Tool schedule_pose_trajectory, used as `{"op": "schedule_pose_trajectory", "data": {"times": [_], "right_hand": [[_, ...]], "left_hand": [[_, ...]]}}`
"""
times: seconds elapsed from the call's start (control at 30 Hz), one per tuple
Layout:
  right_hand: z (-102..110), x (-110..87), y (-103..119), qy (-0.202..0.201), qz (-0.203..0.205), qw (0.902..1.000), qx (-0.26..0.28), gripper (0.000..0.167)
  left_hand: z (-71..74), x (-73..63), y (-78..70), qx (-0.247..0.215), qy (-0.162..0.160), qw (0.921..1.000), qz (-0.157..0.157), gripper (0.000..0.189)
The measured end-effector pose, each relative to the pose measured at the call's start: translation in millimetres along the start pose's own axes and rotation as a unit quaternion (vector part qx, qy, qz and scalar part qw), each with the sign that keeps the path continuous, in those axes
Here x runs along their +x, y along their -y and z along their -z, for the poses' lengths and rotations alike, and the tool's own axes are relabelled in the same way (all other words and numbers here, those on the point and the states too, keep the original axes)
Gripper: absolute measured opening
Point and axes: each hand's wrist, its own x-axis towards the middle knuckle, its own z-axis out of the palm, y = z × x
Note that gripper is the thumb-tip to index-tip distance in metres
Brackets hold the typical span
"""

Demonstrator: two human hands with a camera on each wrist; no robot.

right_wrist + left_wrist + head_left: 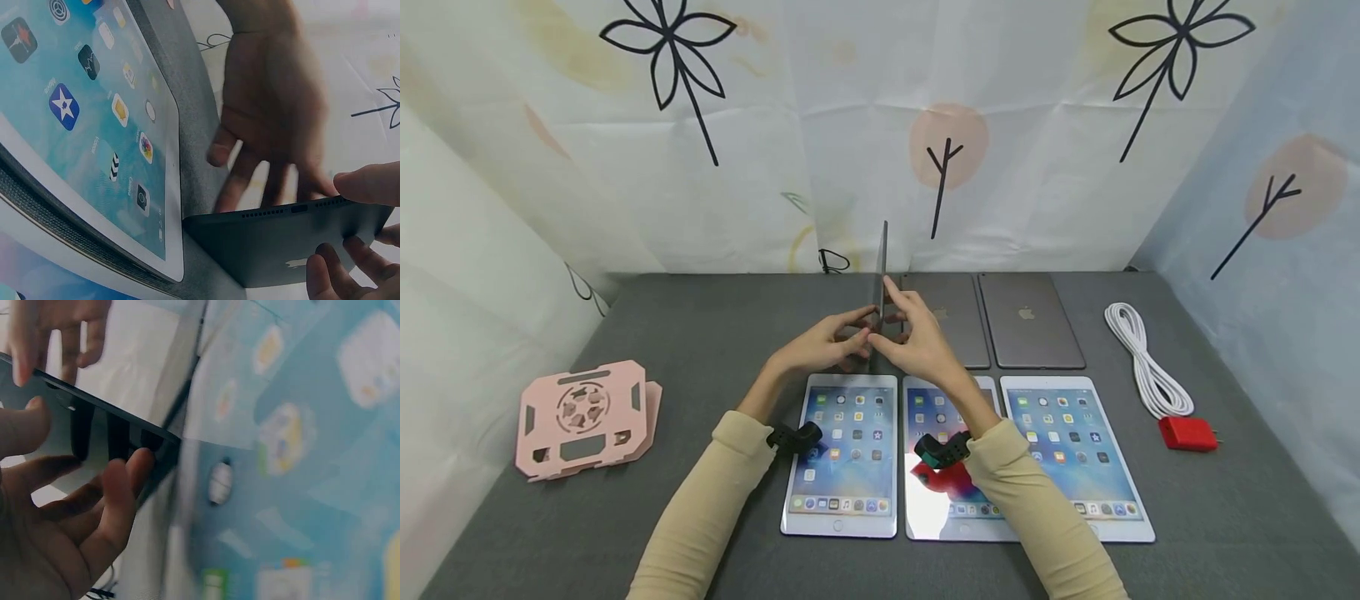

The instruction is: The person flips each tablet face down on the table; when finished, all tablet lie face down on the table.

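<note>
A dark grey tablet [884, 250] stands upright on edge at the back of the table, seen almost edge-on in the head view. Its back [262, 250] with the apple mark faces right in the right wrist view; its dark glossy screen [59, 447] faces my left hand. My right hand [919, 337] grips it, thumb at the near edge and fingers on the back. On the screen side, my left hand [820, 343] reaches in with spread fingers that touch or nearly touch the glass. Its fingertips are partly hidden behind the tablet in the right wrist view.
Two grey tablets lie face down at the back right, one partly hidden [958, 333], one plain [1033, 333]. Three lit white-framed tablets [842, 523] lie in front, under my forearms. Pink cut-out panels [580, 417] lie left; a white cable [1142, 358] and red charger [1187, 434] lie right.
</note>
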Motion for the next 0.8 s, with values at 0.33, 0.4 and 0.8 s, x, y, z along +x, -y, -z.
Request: {"op": "schedule_pose_trajectory", "data": {"times": [0.33, 0.4, 0.8], "right_hand": [[-3.7, 1.8, -2.4, 0.013, 0.010, 0.9998, -0.010, 0.086], [-4.8, 2.1, -3.5, 0.015, 0.012, 0.9997, -0.014, 0.085], [-11.5, 0.8, -10.5, 0.046, 0.004, 0.9986, -0.026, 0.080]], "left_hand": [[1.0, -8.1, -33.1, 0.008, -0.063, 0.9980, -0.005, 0.080], [1.4, -9.5, -34.9, 0.021, -0.067, 0.9975, -0.013, 0.082], [5.2, -14.4, -32.4, 0.048, -0.082, 0.9948, -0.035, 0.086]]}}
